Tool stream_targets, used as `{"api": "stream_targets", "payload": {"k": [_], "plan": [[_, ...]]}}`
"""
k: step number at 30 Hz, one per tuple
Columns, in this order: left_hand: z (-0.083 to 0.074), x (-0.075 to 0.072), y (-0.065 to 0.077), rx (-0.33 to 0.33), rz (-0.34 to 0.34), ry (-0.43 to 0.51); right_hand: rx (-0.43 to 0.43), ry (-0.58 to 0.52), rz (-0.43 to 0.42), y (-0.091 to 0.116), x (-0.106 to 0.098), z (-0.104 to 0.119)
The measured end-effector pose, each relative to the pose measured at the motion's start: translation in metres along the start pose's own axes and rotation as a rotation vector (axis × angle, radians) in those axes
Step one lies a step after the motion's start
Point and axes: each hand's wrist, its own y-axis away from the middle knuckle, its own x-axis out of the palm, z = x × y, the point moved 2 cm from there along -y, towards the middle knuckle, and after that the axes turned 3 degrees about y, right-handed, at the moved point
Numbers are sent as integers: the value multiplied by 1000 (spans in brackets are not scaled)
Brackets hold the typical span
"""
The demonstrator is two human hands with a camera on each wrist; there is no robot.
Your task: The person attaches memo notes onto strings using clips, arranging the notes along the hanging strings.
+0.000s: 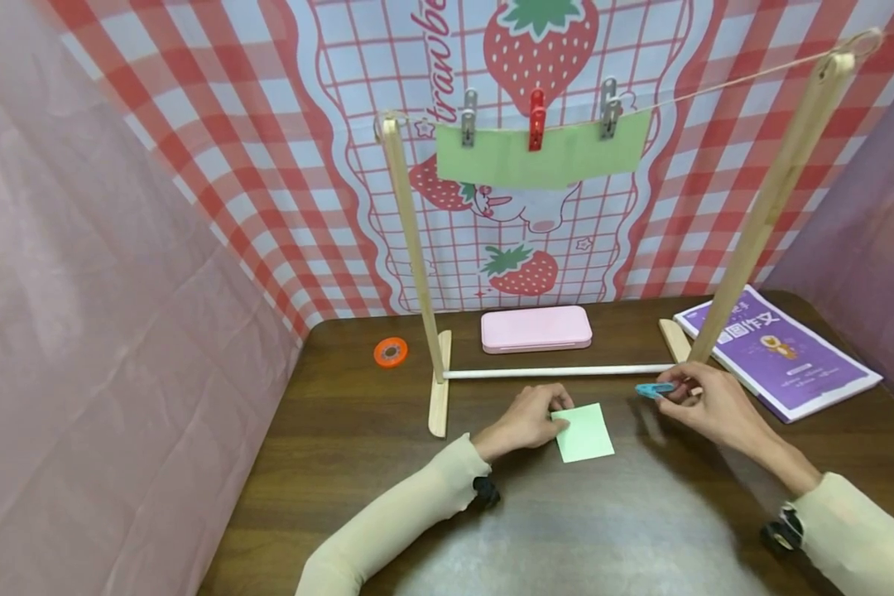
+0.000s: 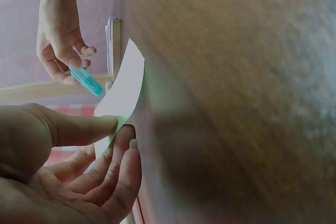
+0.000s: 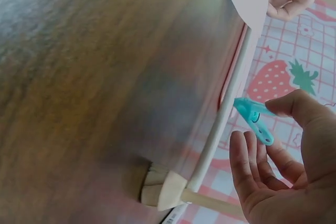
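Note:
A square light-green sticky note is pinched at its left edge by my left hand, thumb on top and fingers beneath. In the left wrist view the note bows slightly above the table. To the right, my right hand pinches a turquoise clothespin between thumb and fingers, its tip pointing left toward the note. Behind both hands, a long green paper strip hangs from a string, held by a red clothespin between two grey clothespins.
The string runs between two wooden posts joined low by a white rod. A pink case lies behind the rod, an orange tape roll at left. At right, a purple book lies beside the right post.

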Motion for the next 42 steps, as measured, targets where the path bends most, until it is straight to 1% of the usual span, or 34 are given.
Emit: {"api": "stream_targets", "payload": {"k": [7, 11, 18, 21, 26, 29, 32, 36, 42], "plan": [[2, -1, 0, 18, -12, 62, 25, -85, 9, -5, -4, 8], [3, -3, -1, 12, -22, 124, 28, -101, 23, -9, -8, 11], [5, -8, -2, 24, -89, 263, 1, -126, 18, -16, -15, 20], [5, -10, -2, 22, -115, 315, -15, -118, 3, -19, -20, 25], [1, -16, -4, 32, -159, 360, -23, -110, -9, -25, -25, 35], [-1, -19, -6, 45, -199, 403, -51, -89, -15, -28, -28, 40], [-4, -21, -9, 60, -239, 458, -103, -55, -27, -32, -32, 46], [-9, -26, -16, 79, -280, 503, -155, -29, -45, -42, -40, 57], [-18, -37, -29, 95, -335, 564, -220, 52, -63, -59, -55, 76]]}}
